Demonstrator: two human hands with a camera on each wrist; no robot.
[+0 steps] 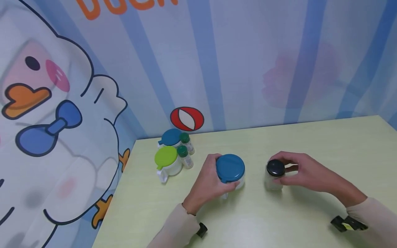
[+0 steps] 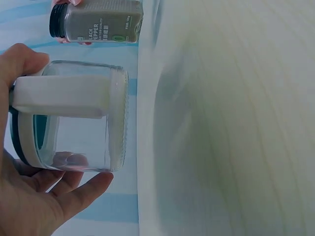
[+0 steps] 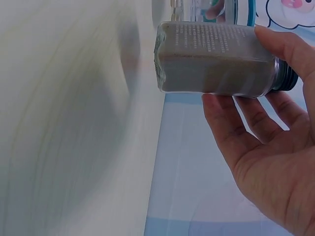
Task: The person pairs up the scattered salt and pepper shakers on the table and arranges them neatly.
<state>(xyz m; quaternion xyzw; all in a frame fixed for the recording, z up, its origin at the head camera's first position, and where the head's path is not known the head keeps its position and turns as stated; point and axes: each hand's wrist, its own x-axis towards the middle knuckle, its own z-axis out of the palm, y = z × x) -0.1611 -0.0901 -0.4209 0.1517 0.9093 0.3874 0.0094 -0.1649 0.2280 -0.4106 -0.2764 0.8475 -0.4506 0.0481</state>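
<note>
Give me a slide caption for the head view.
Left hand grips a blue-lidded jar; right hand holds a black-capped bottle.

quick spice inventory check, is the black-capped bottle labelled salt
No, in the left wrist view the black-capped bottle has a printed label on which the word "PEPPER" is readable.

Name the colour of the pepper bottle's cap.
The cap is black, clearest in the head view.
</note>
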